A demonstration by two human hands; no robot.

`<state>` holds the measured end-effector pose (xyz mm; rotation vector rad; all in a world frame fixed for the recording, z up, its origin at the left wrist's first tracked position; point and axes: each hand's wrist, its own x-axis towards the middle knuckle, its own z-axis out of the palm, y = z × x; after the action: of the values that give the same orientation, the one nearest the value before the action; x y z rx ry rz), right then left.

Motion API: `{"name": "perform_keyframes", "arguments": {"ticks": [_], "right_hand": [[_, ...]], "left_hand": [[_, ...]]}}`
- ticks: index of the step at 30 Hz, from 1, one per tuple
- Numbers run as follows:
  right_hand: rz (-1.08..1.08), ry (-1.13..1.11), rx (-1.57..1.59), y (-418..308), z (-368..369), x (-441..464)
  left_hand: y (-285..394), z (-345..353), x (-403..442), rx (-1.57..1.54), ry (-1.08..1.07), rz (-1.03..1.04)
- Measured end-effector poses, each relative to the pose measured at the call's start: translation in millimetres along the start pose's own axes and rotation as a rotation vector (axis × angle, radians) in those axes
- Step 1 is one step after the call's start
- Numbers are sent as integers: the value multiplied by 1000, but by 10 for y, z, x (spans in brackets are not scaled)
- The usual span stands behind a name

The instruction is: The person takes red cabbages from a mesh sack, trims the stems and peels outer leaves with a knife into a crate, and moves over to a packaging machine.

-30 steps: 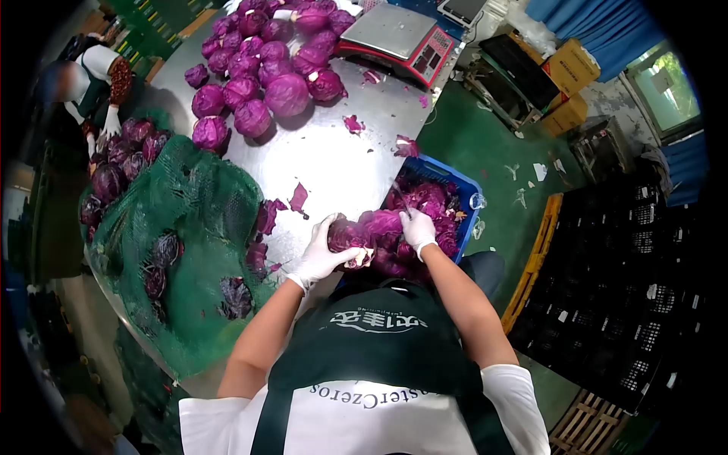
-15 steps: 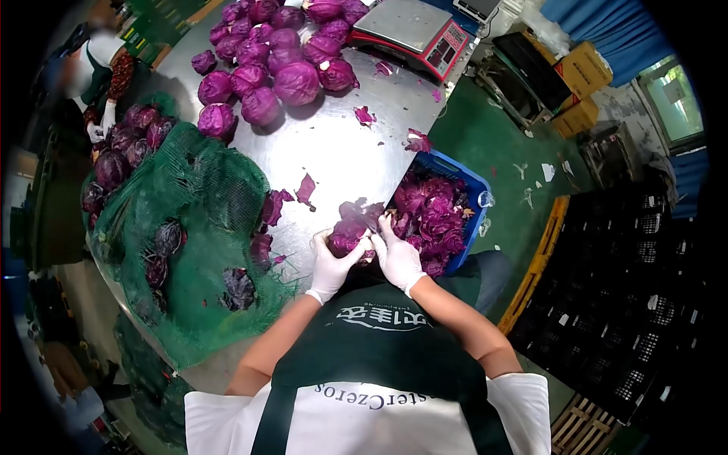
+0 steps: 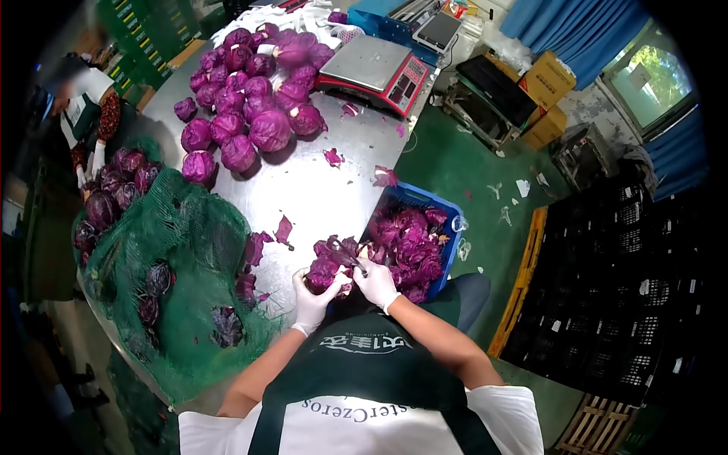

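Note:
My left hand (image 3: 311, 305), in a white glove, is closed around the side of a red cabbage (image 3: 322, 274) at the table's near edge. My right hand (image 3: 377, 285), also gloved, pinches a dark purple cabbage leaf (image 3: 350, 256) at the right side of that head. Part of the leaf and the fingertips overlap, so the exact grip is partly hidden. Just beyond my right hand stands a blue crate (image 3: 457, 241) filled with loose purple leaves (image 3: 413, 246). A few torn leaves (image 3: 283, 231) lie on the metal table (image 3: 303, 193) left of the cabbage.
Many red cabbages (image 3: 269, 130) are heaped at the table's far end, beside a red scale (image 3: 371, 72). A green mesh sack (image 3: 205, 265) with several darker cabbages covers the left side. Another person (image 3: 95, 106) stands at far left. Black crates (image 3: 599, 280) are stacked at right.
My view has shifted, so the table and crate appear lower and farther left. My right hand has gone from the cabbage's upper right side to holding a leaf across it; my left keeps its hold.

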<state>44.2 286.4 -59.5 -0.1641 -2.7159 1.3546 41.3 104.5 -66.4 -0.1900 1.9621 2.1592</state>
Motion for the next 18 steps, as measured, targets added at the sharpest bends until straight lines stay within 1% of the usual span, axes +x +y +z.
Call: {"name": "perform_keyframes", "arguments": {"ticks": [2,3,4,6,7,8,9,11,12,13,15,17,18], "right_hand": [[31,-46,-53,-60,-27,51],[1,-27,-58,-92,-24,43],[21,-47,-88,-146,-53,72],[45,-71,-141,-243,-87,101],[68,-98,-132,-234,-69,111],[53,-98,-142,-242,-53,131],[40,-100,-153,-254,-37,142],[-9,-85,-138,-312,-25,194],[-38,-74,-132,-341,-24,239],[-23,-107,-154,-347,-23,287],[9,-176,-204,-344,-28,360],[17,-192,-193,-332,-47,370],[79,-194,-192,-328,-80,379]], "left_hand": [[87,-24,-38,-143,-30,-108],[393,-129,-89,-133,-109,-275],[697,-235,-143,-110,-193,-440],[696,-974,-149,494,-449,-475],[1239,-1049,-167,684,-506,-564],[1623,-1089,-176,1058,-481,-327],[1864,-1064,-209,1188,-258,-91],[2181,-833,-135,901,-69,-76],[2096,-703,-78,807,-76,40],[1910,-559,27,709,-85,157],[1323,-307,337,821,-150,450],[953,-1,530,803,-188,129],[903,92,567,775,-208,-27]]}}
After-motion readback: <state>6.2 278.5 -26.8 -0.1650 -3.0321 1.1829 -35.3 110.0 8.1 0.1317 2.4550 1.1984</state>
